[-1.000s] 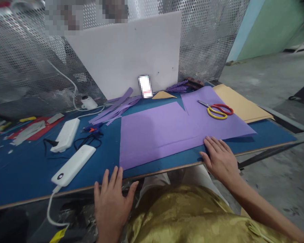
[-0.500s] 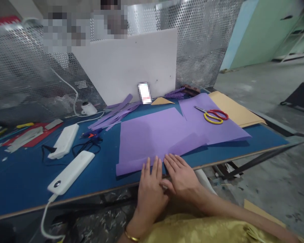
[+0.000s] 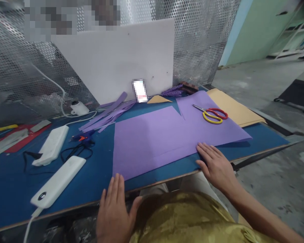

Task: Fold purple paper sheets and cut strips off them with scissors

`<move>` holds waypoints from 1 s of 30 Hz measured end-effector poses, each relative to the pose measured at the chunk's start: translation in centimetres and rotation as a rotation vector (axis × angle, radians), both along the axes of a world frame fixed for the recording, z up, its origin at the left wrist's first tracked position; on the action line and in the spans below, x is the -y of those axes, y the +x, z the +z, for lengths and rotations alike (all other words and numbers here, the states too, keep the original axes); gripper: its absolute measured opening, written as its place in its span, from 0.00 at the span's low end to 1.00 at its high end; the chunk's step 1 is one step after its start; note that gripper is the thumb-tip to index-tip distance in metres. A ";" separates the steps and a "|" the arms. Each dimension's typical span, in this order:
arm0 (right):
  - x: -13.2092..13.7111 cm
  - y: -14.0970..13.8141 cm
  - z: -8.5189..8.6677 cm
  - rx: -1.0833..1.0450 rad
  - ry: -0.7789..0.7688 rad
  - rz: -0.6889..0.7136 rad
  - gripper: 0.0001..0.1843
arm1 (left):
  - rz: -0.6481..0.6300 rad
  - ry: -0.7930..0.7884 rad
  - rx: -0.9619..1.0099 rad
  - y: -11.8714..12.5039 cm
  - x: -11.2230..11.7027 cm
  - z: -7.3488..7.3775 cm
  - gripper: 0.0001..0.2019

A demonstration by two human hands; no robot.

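A purple paper sheet [image 3: 147,141] lies flat on the blue table [image 3: 96,182], with a faint crease along its near edge. At the sheet's near left corner, my left hand [image 3: 115,206] rests its fingertips, thumb spread out to the right. My right hand [image 3: 215,165] lies with fingers stretched out on the near edge farther right. Neither hand grips anything. Beyond the right hand, a second purple sheet [image 3: 218,131] carries scissors [image 3: 212,115] with one red and one yellow handle.
Tan paper sheets [image 3: 238,108] lie at the back right. Purple strips [image 3: 108,113] and a lit phone [image 3: 140,91] stand near a white board [image 3: 126,60]. Two white power banks [image 3: 59,182], cables and a red sheet [image 3: 27,138] lie on the left.
My hands have moved apart from the middle of the near edge, left hand to the left corner, right hand rightward. The sheet's near edge, folded up earlier, now lies flat.
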State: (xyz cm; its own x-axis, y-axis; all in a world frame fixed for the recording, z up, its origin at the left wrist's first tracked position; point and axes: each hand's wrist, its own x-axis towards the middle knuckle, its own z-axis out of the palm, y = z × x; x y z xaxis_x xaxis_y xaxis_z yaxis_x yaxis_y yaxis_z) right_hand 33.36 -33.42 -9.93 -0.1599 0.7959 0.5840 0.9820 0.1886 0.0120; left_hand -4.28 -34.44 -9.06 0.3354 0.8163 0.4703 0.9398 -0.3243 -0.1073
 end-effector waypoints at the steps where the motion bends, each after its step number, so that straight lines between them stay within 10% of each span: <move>1: 0.0 0.0 -0.1 0.000 0.002 -0.001 0.28 | 0.021 -0.009 0.002 -0.4 0.2 0.0 0.42; 15: -0.2 -1.6 0.4 0.034 0.031 -0.105 0.30 | -0.012 0.083 0.015 2.1 -0.2 0.5 0.41; 24: 0.2 -11.1 0.6 -0.070 -0.122 0.311 0.34 | -0.396 -0.123 -0.061 9.6 -1.1 0.9 0.37; 30: 0.3 -9.0 0.1 -0.061 -0.109 0.234 0.30 | -0.327 -0.138 -0.034 9.0 -1.0 1.2 0.40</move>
State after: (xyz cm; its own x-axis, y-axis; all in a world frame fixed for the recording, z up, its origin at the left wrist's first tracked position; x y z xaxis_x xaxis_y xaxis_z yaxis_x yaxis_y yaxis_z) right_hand 24.31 -33.71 -9.79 -0.3144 0.8001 0.5109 0.9098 0.4076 -0.0786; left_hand 4.71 -33.41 -7.88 0.6029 0.7183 0.3472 0.7806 -0.6211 -0.0706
